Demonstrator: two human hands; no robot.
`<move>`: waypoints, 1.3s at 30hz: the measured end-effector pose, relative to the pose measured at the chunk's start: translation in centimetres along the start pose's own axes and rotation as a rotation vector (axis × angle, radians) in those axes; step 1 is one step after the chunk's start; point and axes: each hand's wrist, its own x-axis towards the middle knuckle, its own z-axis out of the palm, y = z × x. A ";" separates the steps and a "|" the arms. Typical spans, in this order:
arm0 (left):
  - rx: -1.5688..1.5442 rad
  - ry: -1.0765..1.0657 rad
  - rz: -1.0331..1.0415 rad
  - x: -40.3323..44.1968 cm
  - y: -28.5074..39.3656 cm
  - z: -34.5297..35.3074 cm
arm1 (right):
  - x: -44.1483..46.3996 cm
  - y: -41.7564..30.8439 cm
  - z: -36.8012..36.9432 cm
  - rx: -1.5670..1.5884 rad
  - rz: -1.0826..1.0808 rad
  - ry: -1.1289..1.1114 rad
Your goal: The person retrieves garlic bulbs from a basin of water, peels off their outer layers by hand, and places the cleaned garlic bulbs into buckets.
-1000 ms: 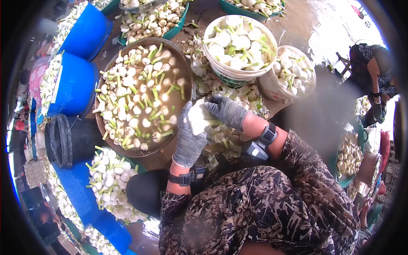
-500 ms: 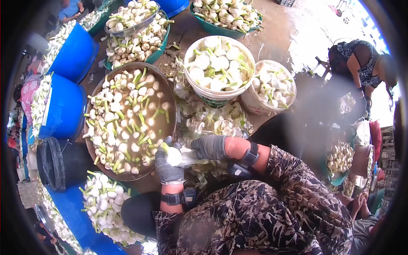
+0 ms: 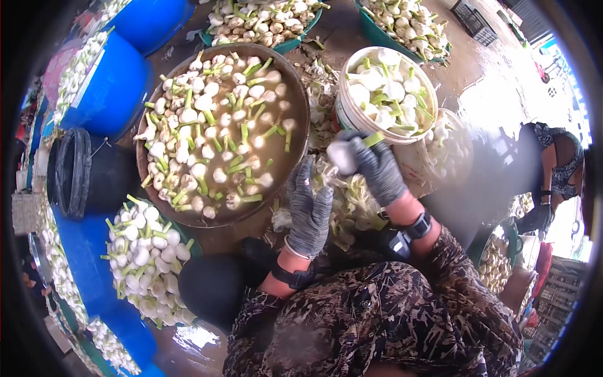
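My right hand [image 3: 379, 168], in a grey glove, is closed on a garlic bulb [image 3: 342, 157] with a short green stem. The bulb is slightly blurred and sits just in front of the white bucket [image 3: 352, 120] of peeled garlic. My left hand [image 3: 309, 212], also gloved, is open and holds nothing, fingers stretched beside the rim of the wide basin [image 3: 306, 135]. In that basin, garlic bulbs [image 3: 207, 151] float in murky water. Loose garlic skins [image 3: 352, 207] lie in a heap below both hands.
A second bucket [image 3: 447, 147] of garlic stands right of the first, partly blurred. Green tubs [image 3: 377, 28] of garlic are at the back. Blue tubs [image 3: 116, 94], a black bucket [image 3: 94, 173] and a garlic pile [image 3: 147, 257] line the left. Another person [image 3: 559, 160] bends at the right.
The garlic bulb has passed from my left hand to my right, which has moved it toward the white bucket. My left hand has opened. The view has shifted, so the containers sit differently.
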 end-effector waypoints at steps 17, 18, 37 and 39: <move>-0.414 0.279 -0.316 -0.7 -4.6 -3.9 | 17.1 15.8 12.1 -1.555 0.032 -0.550; -0.410 0.282 -0.321 -0.5 -4.3 -4.2 | 17.2 16.9 11.5 -1.597 0.222 -0.573; -1.020 0.053 -0.587 -0.2 -3.3 -1.4 | -0.5 0.8 2.4 -1.202 -0.410 -0.102; -0.936 0.113 -0.599 -0.1 -3.4 -0.9 | -1.3 -0.4 2.1 -1.177 -0.443 -0.098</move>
